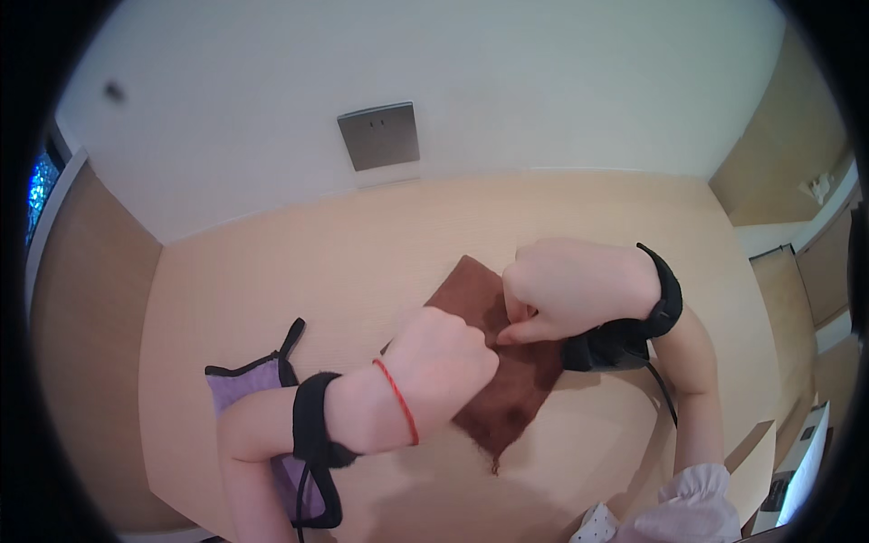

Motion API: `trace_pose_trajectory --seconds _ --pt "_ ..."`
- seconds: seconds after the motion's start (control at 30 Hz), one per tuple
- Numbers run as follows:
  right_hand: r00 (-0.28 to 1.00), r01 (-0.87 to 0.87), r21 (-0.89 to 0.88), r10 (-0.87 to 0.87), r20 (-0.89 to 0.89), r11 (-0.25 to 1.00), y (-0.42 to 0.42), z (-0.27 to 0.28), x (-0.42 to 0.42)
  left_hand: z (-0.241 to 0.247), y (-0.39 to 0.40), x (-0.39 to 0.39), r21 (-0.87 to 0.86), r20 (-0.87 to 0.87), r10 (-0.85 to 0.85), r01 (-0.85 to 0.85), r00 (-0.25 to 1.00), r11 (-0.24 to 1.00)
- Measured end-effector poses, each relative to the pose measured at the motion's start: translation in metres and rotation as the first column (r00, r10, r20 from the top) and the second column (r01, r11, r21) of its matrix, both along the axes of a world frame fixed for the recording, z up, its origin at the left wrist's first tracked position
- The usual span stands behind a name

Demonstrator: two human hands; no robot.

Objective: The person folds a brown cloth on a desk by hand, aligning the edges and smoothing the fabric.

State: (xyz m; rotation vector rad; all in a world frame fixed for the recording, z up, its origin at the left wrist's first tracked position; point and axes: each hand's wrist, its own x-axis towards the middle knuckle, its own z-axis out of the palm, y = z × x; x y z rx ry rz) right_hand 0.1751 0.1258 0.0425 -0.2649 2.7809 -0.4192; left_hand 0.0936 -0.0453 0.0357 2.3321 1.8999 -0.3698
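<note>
A brown cloth (pixel 519 387) with a frayed lower corner lies turned cornerwise on the light wooden tabletop (pixel 326 251). My left hand (pixel 441 366), with a red string around the wrist, is curled over the cloth's left part; its fingertips are hidden beneath it. My right hand (pixel 570 292) is bent over the cloth's upper right side, thumb and fingers close together near the middle of the cloth. Whether either hand pinches the fabric is not visible. Black straps with cables circle both wrists, and a black device hangs under the right one.
A purple cloth item (pixel 248 385) with black edging and a loop lies partly beneath my left forearm. A grey socket plate (pixel 381 136) is on the white wall behind the table. Wooden panels (pixel 102 353) stand at the sides. A white, lit object (pixel 798 468) is at the lower right.
</note>
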Motion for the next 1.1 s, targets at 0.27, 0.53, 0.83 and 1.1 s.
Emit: trace_pose_trajectory --seconds 0.27,0.53,0.83,1.1 --pt "0.968 0.048 -0.03 -0.039 0.246 0.998 -0.018 0.013 0.013 -0.022 -0.022 0.021 0.212 -0.145 0.1 -0.068 0.984 0.975" --pt "0.986 0.164 0.102 -0.162 -0.03 0.981 -0.005 -0.005 0.009 -0.038 0.01 -0.011 0.28 -0.171 0.285 -0.231 0.943 0.932" --pt "0.952 0.25 0.245 -0.192 -0.238 0.937 0.006 -0.017 -0.014 -0.029 0.024 -0.077 0.174 0.051 0.367 -0.37 0.929 0.913" --pt "0.911 0.241 0.195 -0.152 -0.384 0.951 0.008 -0.035 -0.011 0.089 -0.045 -0.103 0.674 0.294 0.538 -0.57 0.79 0.469"
